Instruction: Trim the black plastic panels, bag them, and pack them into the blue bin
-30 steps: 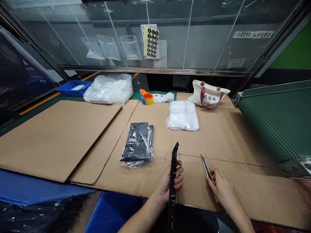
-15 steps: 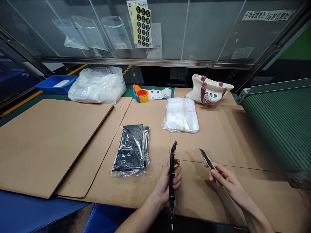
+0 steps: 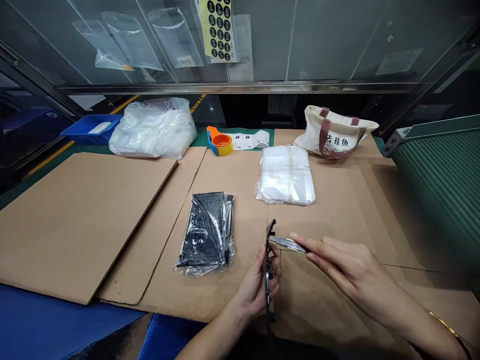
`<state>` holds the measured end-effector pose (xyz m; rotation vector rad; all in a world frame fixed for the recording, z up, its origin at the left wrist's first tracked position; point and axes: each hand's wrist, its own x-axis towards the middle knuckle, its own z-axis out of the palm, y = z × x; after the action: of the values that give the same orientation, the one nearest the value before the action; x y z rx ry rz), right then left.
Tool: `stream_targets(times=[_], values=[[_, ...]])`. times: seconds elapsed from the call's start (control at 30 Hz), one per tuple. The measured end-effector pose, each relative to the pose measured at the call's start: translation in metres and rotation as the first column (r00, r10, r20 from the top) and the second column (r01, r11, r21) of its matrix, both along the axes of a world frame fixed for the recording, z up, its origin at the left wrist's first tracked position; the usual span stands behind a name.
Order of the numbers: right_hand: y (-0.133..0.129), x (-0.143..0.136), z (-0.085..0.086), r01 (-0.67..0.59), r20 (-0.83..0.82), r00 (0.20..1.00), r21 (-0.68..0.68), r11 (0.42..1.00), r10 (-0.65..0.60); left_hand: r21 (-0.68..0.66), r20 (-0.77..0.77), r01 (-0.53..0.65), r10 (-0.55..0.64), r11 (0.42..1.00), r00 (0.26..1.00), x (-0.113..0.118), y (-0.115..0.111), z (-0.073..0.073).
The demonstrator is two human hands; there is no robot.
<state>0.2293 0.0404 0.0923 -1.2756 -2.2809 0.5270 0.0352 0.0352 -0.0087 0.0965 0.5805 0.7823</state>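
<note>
- Black and thin, the panel (image 3: 267,295) is seen nearly edge-on and roughly upright, with small tabs along its right side and a slanted upper end; its lower end fades into shadow.
- It is held to the right of the wrapped parts (image 3: 205,231), which are flat, black and covered in glossy clear film on the cardboard (image 3: 330,215).
- The left hand (image 3: 255,286) grasps the panel along its middle, thumb on the left side and fingers curled on the other; the upper end rises above this grip, and the rest runs down past it.
- The right hand (image 3: 347,265), further right of the wrapped parts, pinches a slim metallic cutter (image 3: 290,244) between thumb and fingers. Its tip meets the panel's upper part in view; actual contact cannot be told.
- Beyond the wrapped parts and to their right lies a banded bundle of clear bags (image 3: 287,175).
</note>
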Motion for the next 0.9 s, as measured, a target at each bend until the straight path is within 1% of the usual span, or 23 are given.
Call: stream_targets(times=[0.2,0.33,0.43,0.6,0.67,0.77,0.9], values=[[0.004,0.002,0.002,-0.01,0.125,0.992,0.125,0.992,-0.005,0.013,-0.002,-0.005,0.005,1.0,1.0,-0.001,0.001,0.006],[0.002,0.003,0.004,-0.024,0.155,0.988,0.188,0.982,-0.005,0.032,-0.002,0.001,0.0,0.999,1.0,-0.001,0.001,0.006],[-0.002,0.003,0.003,-0.032,0.171,0.985,0.22,0.975,-0.006,0.001,-0.015,0.005,-0.005,1.0,1.0,-0.001,-0.001,0.006],[-0.012,0.004,0.002,-0.061,0.225,0.974,0.209,0.976,0.012,-0.033,-0.064,0.012,-0.014,0.999,0.998,-0.002,-0.005,0.008],[-0.015,0.003,0.004,-0.081,0.222,0.974,0.192,0.978,0.037,-0.034,-0.078,0.019,-0.022,0.999,0.997,-0.002,-0.006,0.009],[-0.013,0.002,0.008,-0.106,0.195,0.978,0.179,0.978,0.071,-0.037,-0.075,-0.002,-0.001,0.999,0.997,-0.002,-0.006,0.01],[-0.006,0.004,0.01,-0.061,0.202,0.979,0.204,0.977,0.019,0.026,-0.045,0.007,-0.006,1.0,0.999,-0.001,-0.005,0.012]])
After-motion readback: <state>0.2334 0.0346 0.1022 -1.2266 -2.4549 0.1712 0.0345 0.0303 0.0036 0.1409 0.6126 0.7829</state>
